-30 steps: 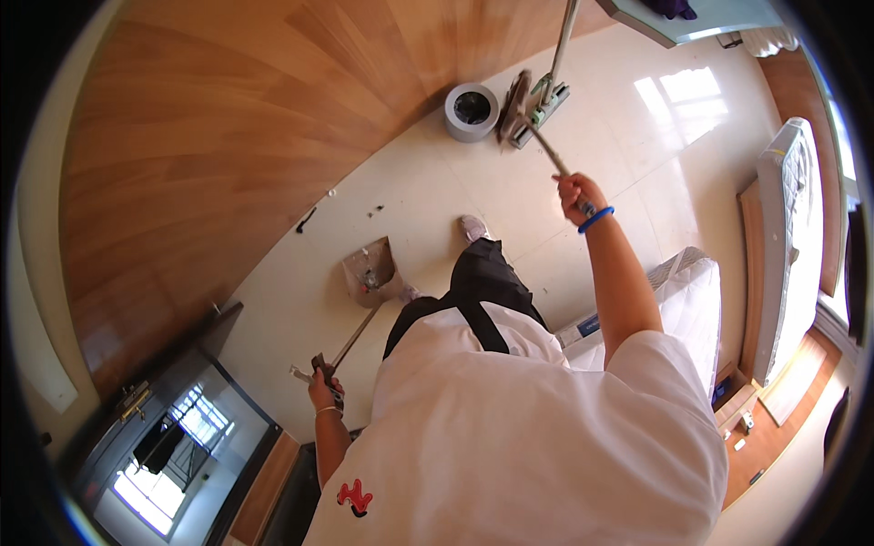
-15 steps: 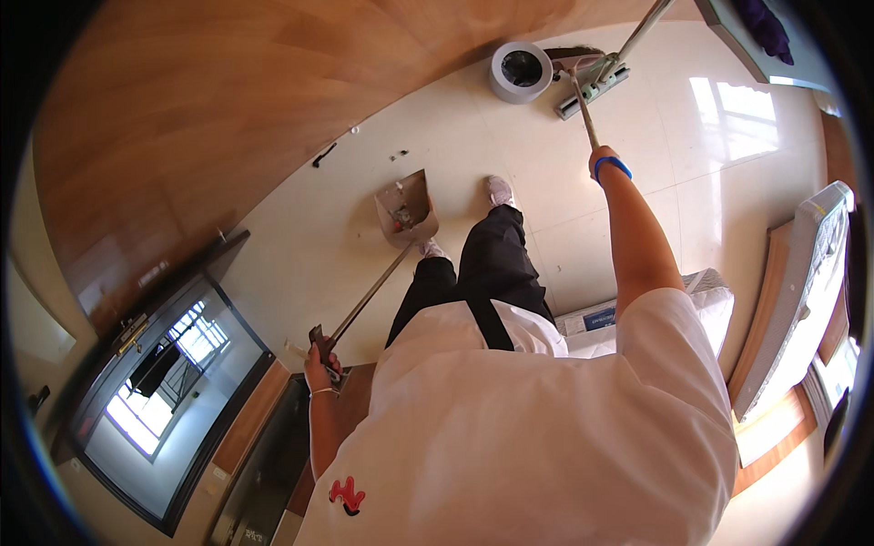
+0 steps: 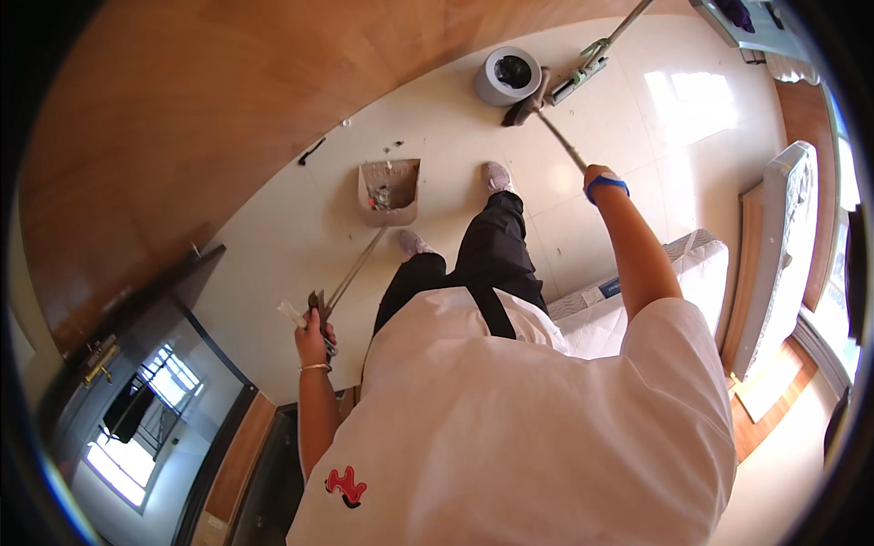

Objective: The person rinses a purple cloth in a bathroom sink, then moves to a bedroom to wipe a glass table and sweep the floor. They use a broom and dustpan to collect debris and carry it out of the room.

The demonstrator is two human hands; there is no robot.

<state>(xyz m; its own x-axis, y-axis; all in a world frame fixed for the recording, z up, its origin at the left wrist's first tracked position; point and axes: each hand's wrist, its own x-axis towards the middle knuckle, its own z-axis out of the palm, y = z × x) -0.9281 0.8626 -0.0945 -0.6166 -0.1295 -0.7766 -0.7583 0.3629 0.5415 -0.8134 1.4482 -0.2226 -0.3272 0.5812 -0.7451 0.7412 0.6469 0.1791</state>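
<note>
- Pale tiles make up the floor [image 3: 273, 273], whose long far-left edge curves along a brown wood panel [image 3: 191, 136]; light glares near the floor's right edge.
- Dark-framed glass [image 3: 187, 437] stands past the floor's near-left corner, with a bright window and black cloth seen in it; mirror or opening, I cannot tell.
- Left hand [image 3: 312, 344], a thin band at its wrist, has its fingers clamped on the upper end of the dustpan's handle; a pale strip [image 3: 292, 315] juts out beside it, its kind unclear.
- Black stick [image 3: 311, 152] lies near the floor's panel edge.
- Dustpan [image 3: 390, 217] sits well in from that edge, its mouth turned away from the person and litter [image 3: 382, 197] inside; dark bits [image 3: 393, 146] lie just beyond its lip.
- Two shoes [image 3: 498, 177] stand on the tiles right of the dustpan, under black trousers [image 3: 492, 246].
- Grey bin [image 3: 492, 89] stands by the floor's far edge.
- Broom [image 3: 524, 111] has its head just beside the bin; whether they touch, I cannot tell.
- Flat mop [image 3: 579, 80] leans behind the broom.
- Right hand [image 3: 598, 177], with a blue wristband [image 3: 607, 185], has its fingers wrapped around the broom's handle.
- Two mattresses [image 3: 674, 278] flank the floor's right side.
</note>
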